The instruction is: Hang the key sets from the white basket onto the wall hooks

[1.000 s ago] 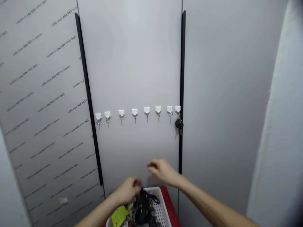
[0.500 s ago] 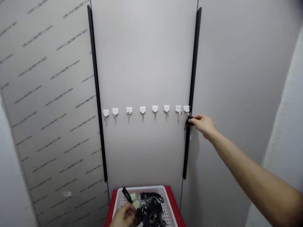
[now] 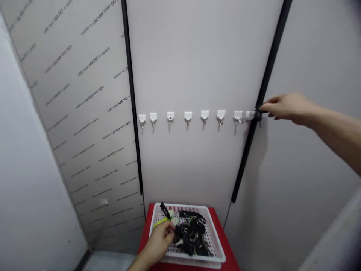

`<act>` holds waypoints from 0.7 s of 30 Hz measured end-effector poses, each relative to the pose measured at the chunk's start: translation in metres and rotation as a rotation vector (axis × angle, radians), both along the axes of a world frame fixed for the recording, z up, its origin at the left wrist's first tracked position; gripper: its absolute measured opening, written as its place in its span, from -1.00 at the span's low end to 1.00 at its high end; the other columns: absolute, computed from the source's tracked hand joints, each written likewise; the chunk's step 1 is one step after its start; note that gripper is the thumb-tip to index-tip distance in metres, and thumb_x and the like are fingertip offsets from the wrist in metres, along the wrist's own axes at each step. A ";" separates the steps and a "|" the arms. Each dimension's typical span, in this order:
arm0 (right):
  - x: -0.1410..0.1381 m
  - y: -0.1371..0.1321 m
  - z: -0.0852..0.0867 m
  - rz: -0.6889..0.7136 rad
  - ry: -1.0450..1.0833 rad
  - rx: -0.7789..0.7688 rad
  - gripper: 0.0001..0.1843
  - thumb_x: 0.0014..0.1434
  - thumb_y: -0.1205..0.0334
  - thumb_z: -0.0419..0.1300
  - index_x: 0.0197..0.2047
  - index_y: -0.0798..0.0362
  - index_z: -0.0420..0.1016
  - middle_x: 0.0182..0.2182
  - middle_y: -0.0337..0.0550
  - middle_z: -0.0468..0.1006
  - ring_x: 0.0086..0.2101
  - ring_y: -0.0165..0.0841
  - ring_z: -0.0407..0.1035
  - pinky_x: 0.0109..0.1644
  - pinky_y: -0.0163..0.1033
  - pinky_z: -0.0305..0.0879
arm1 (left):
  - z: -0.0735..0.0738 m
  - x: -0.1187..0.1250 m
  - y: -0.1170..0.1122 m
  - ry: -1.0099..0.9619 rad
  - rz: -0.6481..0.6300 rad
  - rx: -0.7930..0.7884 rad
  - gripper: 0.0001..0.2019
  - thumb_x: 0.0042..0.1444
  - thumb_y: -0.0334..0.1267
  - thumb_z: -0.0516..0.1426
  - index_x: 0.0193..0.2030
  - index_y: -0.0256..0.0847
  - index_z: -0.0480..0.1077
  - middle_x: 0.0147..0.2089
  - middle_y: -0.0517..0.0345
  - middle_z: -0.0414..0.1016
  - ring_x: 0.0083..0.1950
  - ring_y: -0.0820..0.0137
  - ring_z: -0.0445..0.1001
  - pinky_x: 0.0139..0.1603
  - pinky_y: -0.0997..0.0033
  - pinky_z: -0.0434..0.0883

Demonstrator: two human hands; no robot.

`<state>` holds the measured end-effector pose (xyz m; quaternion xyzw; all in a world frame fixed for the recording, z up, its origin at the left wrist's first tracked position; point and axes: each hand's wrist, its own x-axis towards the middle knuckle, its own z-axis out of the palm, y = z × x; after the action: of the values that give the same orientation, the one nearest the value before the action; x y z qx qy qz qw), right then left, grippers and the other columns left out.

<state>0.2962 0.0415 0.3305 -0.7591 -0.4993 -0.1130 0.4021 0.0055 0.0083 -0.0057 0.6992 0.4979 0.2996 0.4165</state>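
Right hand [image 3: 290,107] pinches dark keys [image 3: 258,114], stretched sideways at the panel's [image 3: 197,67] right-edge hook [image 3: 248,116]; left hand [image 3: 160,241], finger grip unclear, over perforated plastic basket [image 3: 216,235].

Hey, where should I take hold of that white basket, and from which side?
Probably the right-hand rim of the white basket, coming from the right: that straight edge is bare and faces outward, while the left hand reaches over the near-left part and a dark jumble fills the middle.
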 end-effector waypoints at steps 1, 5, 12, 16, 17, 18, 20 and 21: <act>-0.003 0.001 0.001 0.029 -0.015 -0.206 -0.70 -0.24 0.24 0.07 -0.48 0.34 0.40 -0.54 0.03 0.43 -0.57 -0.54 0.25 -0.59 -0.36 -0.05 | 0.001 0.000 0.000 0.009 0.002 -0.003 -0.84 -0.23 -0.41 -0.09 -0.44 -0.28 0.24 -0.51 0.23 0.22 -0.44 0.51 0.19 -0.41 0.57 0.14; -0.011 -0.001 -0.002 0.080 -0.067 -0.417 -0.71 -0.20 0.27 0.06 -0.40 0.32 0.39 -0.49 0.00 0.43 -0.50 -0.54 0.25 -0.55 -0.38 0.00 | 0.004 0.000 -0.001 0.016 -0.007 -0.033 -0.83 -0.23 -0.42 -0.08 -0.43 -0.29 0.24 -0.50 0.23 0.23 -0.44 0.51 0.19 -0.40 0.58 0.14; -0.018 -0.016 -0.009 0.114 0.077 0.388 -0.60 -0.01 0.21 -0.14 -0.15 0.33 0.19 -0.37 0.11 0.37 -0.51 -0.57 0.22 -0.55 -0.39 -0.01 | 0.001 0.000 0.001 -0.012 0.002 -0.025 -0.84 -0.24 -0.43 -0.08 -0.46 -0.30 0.24 -0.53 0.24 0.20 -0.47 0.53 0.16 -0.44 0.59 0.13; -0.044 -0.027 -0.080 0.538 0.128 -0.022 -0.82 -0.08 0.33 -0.03 -0.34 0.20 0.26 -0.59 -0.18 0.37 -0.61 -0.58 0.20 -0.46 -0.38 0.12 | 0.001 0.001 0.000 -0.030 0.019 -0.022 -0.86 -0.23 -0.43 -0.08 -0.47 -0.29 0.24 -0.56 0.26 0.19 -0.47 0.53 0.17 -0.43 0.58 0.13; -0.052 -0.030 -0.111 0.636 0.139 -0.153 -0.85 -0.10 0.32 -0.01 -0.38 0.17 0.27 -0.62 -0.22 0.37 -0.60 -0.54 0.21 -0.44 -0.36 0.14 | 0.002 0.001 0.000 -0.039 0.022 -0.030 -0.86 -0.23 -0.43 -0.08 -0.47 -0.29 0.24 -0.57 0.26 0.19 -0.48 0.53 0.17 -0.44 0.58 0.12; -0.059 -0.032 -0.145 0.700 0.152 -0.243 -0.85 -0.10 0.30 -0.01 -0.39 0.15 0.26 -0.63 -0.24 0.37 -0.58 -0.50 0.23 -0.43 -0.34 0.14 | 0.002 0.002 0.000 -0.051 0.026 -0.037 -0.86 -0.24 -0.44 -0.07 -0.47 -0.30 0.24 -0.57 0.27 0.19 -0.49 0.54 0.16 -0.46 0.58 0.12; -0.073 -0.037 -0.213 0.816 0.168 -0.392 -0.83 -0.09 0.30 -0.06 -0.40 0.14 0.27 -0.55 -0.20 0.39 -0.51 -0.45 0.26 -0.40 -0.33 0.15 | 0.002 0.002 -0.001 -0.084 0.036 -0.052 -0.87 -0.24 -0.44 -0.07 -0.47 -0.30 0.23 -0.58 0.27 0.18 -0.51 0.55 0.15 -0.49 0.59 0.10; -0.078 -0.039 -0.243 0.831 0.171 -0.434 -0.82 -0.08 0.31 -0.09 -0.42 0.15 0.28 -0.52 -0.17 0.39 -0.48 -0.43 0.27 -0.38 -0.33 0.15 | 0.002 0.002 0.000 -0.103 0.043 -0.063 -0.87 -0.24 -0.44 -0.07 -0.47 -0.31 0.23 -0.59 0.27 0.17 -0.53 0.56 0.14 -0.51 0.59 0.09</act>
<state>0.2177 0.0023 0.0878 -0.5681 -0.7379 0.2270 0.2849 0.0079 0.0079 -0.0040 0.6585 0.4999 0.3282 0.4568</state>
